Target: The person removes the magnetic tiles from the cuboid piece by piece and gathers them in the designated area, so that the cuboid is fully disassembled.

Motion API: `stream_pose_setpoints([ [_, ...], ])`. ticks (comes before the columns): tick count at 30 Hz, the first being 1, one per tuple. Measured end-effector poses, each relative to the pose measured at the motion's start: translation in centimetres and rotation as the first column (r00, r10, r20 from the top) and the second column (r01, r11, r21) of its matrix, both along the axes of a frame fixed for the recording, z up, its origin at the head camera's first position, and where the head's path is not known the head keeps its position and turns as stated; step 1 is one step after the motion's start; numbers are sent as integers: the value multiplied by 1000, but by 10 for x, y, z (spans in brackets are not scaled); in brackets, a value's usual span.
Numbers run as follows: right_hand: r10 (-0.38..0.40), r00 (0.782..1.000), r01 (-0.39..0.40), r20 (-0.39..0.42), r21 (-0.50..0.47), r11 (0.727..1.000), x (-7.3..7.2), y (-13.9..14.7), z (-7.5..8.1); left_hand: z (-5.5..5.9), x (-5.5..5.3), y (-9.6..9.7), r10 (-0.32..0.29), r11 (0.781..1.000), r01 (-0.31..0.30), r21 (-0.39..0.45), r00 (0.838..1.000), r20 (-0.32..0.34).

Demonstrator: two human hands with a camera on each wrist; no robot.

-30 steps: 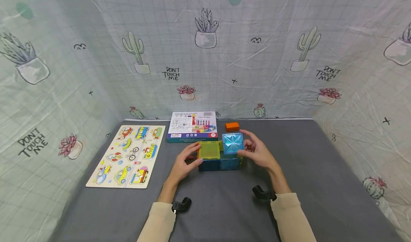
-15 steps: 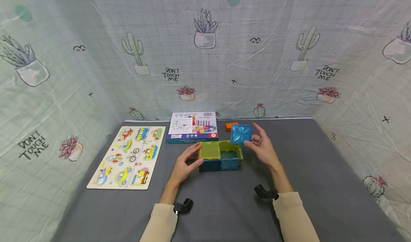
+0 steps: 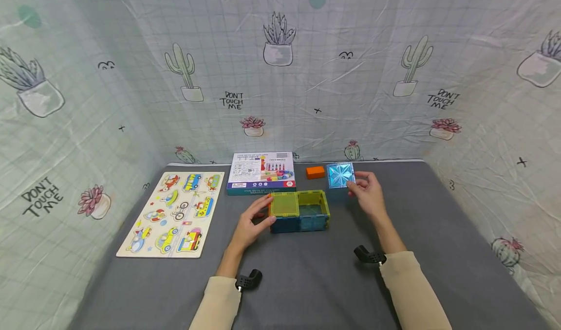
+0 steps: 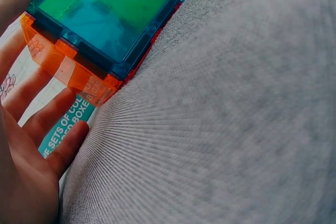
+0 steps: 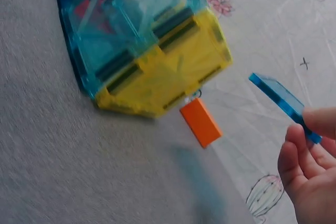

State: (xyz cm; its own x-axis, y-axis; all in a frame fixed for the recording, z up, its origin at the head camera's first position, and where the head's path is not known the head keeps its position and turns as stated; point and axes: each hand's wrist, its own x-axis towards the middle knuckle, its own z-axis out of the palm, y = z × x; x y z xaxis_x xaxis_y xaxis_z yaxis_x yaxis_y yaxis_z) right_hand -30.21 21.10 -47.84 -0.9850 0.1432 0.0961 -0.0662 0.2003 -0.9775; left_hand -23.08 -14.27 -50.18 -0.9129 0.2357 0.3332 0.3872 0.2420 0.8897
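A box of translucent magnetic tiles [image 3: 313, 223] stands on the grey cloth, with blue front panels and a yellow tile [image 3: 286, 205] over its left half. Its right half is uncovered on top. My left hand [image 3: 251, 227] holds the left end between thumb and fingers; in the left wrist view the fingers spread along an orange side tile [image 4: 65, 69]. Behind and right of the box, my right hand [image 3: 370, 196] pinches a square blue magnetic tile [image 3: 340, 175] between thumb and fingers. The right wrist view shows this blue tile [image 5: 278, 98] edge-on, apart from the box.
An orange block [image 3: 315, 173] lies behind the box, left of the blue tile. At the back is a flat printed carton [image 3: 261, 172]. A wooden vehicle puzzle board [image 3: 171, 214] lies on the left. A patterned cloth [image 3: 350, 77] hangs around the table's back and sides.
My right hand has carried the blue tile from above the box's right half to the back right, uncovering that half. The left hand stays at the box's left end.
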Motion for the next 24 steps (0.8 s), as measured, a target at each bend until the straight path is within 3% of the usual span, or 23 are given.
stream_pose_setpoints([
  [5, -105, 994, 105, -3, -14, 994, -6, 9, 0, 0, 0, 0, -2, 1000, 2, 4, 1000, 1],
  [11, -170, 985, 169, 10, 6, 986, -17, 21, -5, 1, 0, -1, -5, 1000, 5, -2, 1000, 8],
  [18, -199, 978, 194, 69, 80, 978, -27, 25, -19, 2, 0, -3, 4, 1000, -3, -18, 1000, 13],
  [24, -215, 972, 212, 100, 39, 977, -33, 30, -29, 2, 1, -3, -1, 999, 2, -33, 1000, 13],
])
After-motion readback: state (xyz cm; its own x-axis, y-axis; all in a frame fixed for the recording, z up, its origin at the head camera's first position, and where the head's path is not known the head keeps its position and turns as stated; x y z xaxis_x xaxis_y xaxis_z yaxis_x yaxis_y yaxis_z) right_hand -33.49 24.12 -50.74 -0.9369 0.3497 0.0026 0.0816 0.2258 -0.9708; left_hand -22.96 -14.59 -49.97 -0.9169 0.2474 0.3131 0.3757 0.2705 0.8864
